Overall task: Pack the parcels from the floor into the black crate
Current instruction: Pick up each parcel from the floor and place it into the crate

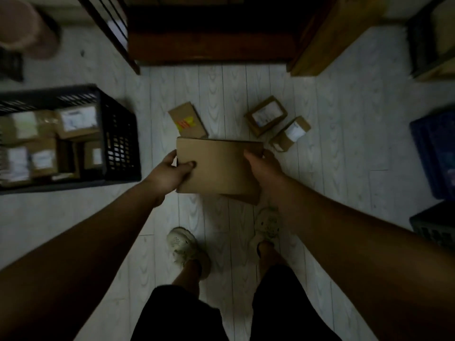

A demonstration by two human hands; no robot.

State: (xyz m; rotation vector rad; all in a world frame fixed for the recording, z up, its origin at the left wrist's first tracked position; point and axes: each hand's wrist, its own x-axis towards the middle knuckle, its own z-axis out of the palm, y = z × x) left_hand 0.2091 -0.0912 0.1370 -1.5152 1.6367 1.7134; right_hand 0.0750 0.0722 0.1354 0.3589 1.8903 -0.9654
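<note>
I hold a flat brown cardboard parcel [219,166] above the floor in front of me. My left hand [170,173] grips its left edge with the thumb on top. My right hand [264,168] grips its right edge. The black crate [118,139] stands on the floor to my left, with several labelled parcels inside. Three parcels lie on the floor beyond the held one: one with a red and yellow sticker [188,120], one with a white label [266,115], and a smaller one [290,132] beside it.
A dark wooden cabinet [211,43] stands ahead, with a wooden board [327,38] leaning at its right. A blue crate [435,153] and another dark crate [435,230] sit at the right edge. My feet [182,244] stand on the pale plank floor.
</note>
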